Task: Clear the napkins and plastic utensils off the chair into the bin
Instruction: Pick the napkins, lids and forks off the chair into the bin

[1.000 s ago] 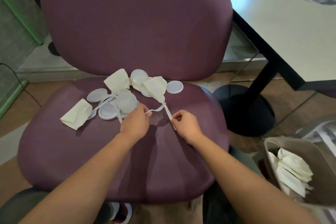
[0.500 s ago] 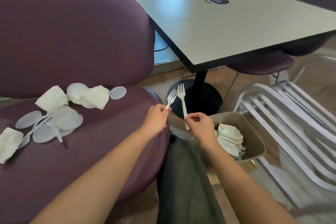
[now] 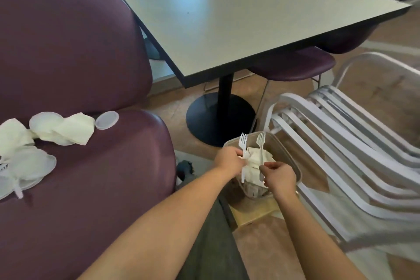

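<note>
My left hand [image 3: 228,161] grips a white plastic fork [image 3: 243,143], tines up, over the grey bin [image 3: 285,152] on the floor. My right hand [image 3: 278,176] pinches a second white fork [image 3: 261,145] right beside it, also above the bin. Folded napkins [image 3: 255,159] lie inside the bin. On the purple chair seat [image 3: 109,177] at the left remain crumpled napkins [image 3: 75,130], several round plastic lids [image 3: 106,120] and a plastic utensil [image 3: 18,190].
A grey square table [image 3: 238,18] on a black pedestal base [image 3: 218,118] stands behind the bin. Stacked white metal chairs [image 3: 341,143] crowd the right side. A dark purple stool [image 3: 293,66] sits under the table. My dark trouser leg [image 3: 204,234] is between chair and bin.
Both hands lifted a fork each off the chair seat and carried them right, from over the seat edge to above the bin. My view turned right with them.
</note>
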A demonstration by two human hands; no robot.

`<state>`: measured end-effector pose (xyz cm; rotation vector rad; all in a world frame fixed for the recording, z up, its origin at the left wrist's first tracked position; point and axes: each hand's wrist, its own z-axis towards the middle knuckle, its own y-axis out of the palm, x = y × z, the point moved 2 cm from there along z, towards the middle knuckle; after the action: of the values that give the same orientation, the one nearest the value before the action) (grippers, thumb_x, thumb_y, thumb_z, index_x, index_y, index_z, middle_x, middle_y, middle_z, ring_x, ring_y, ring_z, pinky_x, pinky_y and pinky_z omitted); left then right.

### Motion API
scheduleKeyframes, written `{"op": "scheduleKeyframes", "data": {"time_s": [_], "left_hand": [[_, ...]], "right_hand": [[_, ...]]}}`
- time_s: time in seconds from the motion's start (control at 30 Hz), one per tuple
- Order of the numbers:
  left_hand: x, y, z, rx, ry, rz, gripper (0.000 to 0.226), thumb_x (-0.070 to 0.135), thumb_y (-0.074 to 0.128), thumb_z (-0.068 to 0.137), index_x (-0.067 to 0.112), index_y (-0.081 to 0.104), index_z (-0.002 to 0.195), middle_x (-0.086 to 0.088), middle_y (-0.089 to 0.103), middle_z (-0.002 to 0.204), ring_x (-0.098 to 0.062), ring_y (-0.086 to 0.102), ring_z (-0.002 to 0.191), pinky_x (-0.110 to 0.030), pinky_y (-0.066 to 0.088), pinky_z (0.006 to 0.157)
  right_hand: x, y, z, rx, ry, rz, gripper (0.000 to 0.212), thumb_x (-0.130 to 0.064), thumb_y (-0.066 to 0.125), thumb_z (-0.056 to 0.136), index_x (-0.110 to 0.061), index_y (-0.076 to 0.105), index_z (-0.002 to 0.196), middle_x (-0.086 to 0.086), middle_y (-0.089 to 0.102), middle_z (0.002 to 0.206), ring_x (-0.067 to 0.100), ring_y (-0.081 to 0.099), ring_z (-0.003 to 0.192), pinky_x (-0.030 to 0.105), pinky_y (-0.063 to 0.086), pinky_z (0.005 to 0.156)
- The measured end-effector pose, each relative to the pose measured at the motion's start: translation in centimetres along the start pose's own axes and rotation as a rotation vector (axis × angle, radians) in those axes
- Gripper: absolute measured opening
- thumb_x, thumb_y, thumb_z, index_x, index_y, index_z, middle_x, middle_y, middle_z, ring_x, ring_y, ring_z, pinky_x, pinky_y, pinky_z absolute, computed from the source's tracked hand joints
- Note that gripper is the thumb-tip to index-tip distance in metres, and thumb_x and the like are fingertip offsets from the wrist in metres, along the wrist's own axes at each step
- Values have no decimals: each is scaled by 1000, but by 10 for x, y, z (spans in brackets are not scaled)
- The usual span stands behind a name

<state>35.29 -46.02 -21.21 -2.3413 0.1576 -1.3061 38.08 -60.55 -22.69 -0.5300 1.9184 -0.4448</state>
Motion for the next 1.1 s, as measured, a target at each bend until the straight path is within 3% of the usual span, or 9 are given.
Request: {"op": "scheduleKeyframes", "data": {"time_s": [0.1, 0.2, 0.3, 0.4, 0.5, 0.7, 0.87, 1.0, 1.1], "left_hand": [[3, 18, 4, -85, 2, 91, 39, 37, 65, 91, 15, 62, 122, -4, 66, 119, -24, 64, 105, -36, 51, 94], [4, 16, 5, -91, 4, 84, 59, 38, 58, 94, 14, 40, 145, -6, 52, 141, -26, 52, 126, -33, 41, 103], [3, -4, 7, -23, 22, -15, 53, 33, 56, 96, 16, 42, 144, -7, 54, 140, -22, 52, 127, -30, 39, 104], [-3, -34, 9, 72, 41, -22, 41, 32, 55, 96, 18, 55, 134, -4, 62, 130, -19, 58, 115, -25, 43, 92], [-9, -68, 4, 159, 70, -38, 33, 30, 55, 97, 20, 60, 128, 0, 64, 123, -15, 60, 108, -22, 42, 82], [-37, -152, -21, 366, 64, -34, 24, 31, 53, 96, 30, 63, 117, 8, 64, 118, -11, 57, 111, -23, 40, 87], [-69, -218, -44, 497, 36, -11, 19, 26, 56, 94, 29, 66, 110, 5, 68, 111, -13, 62, 105, -26, 45, 89], [-91, -265, -58, 573, -12, 45, 24, 24, 54, 94, 25, 64, 116, 5, 66, 103, -15, 62, 92, -25, 46, 82], [-110, -296, -61, 630, -35, 73, 27, 21, 55, 92, 24, 65, 117, 2, 67, 108, -20, 62, 100, -31, 49, 89]], "right_hand": [[6, -2, 4, -37, -29, -151, 41, -29, 63, 91, -8, 62, 126, 13, 69, 116, 31, 63, 107, 36, 48, 90], [4, 3, 4, -51, -91, -191, 42, -27, 61, 92, -10, 60, 131, 12, 63, 128, 30, 59, 116, 36, 46, 95], [-10, 12, -1, -82, -127, -178, 39, -24, 60, 92, -12, 61, 129, 9, 63, 129, 28, 58, 116, 33, 44, 92], [-35, 29, -12, -119, -202, -134, 35, -22, 59, 93, -12, 62, 127, 4, 65, 124, 24, 59, 116, 28, 41, 91], [-63, 52, -24, -177, -285, -120, 34, -23, 58, 94, -12, 63, 126, 6, 66, 124, 23, 59, 116, 32, 44, 98], [-119, 107, -56, -307, -466, -191, 35, -19, 58, 95, -15, 62, 130, 4, 63, 129, 20, 58, 118, 28, 43, 96], [-156, 158, -82, -369, -508, -213, 35, -21, 58, 90, -15, 67, 123, 7, 67, 122, 25, 57, 118, 34, 46, 100], [-180, 190, -101, -402, -550, -270, 35, -22, 55, 89, -19, 67, 122, 5, 67, 120, 25, 59, 114, 37, 49, 99], [-194, 219, -109, -437, -576, -298, 34, -23, 56, 89, -20, 66, 121, 5, 66, 120, 26, 62, 109, 42, 52, 95]]}}
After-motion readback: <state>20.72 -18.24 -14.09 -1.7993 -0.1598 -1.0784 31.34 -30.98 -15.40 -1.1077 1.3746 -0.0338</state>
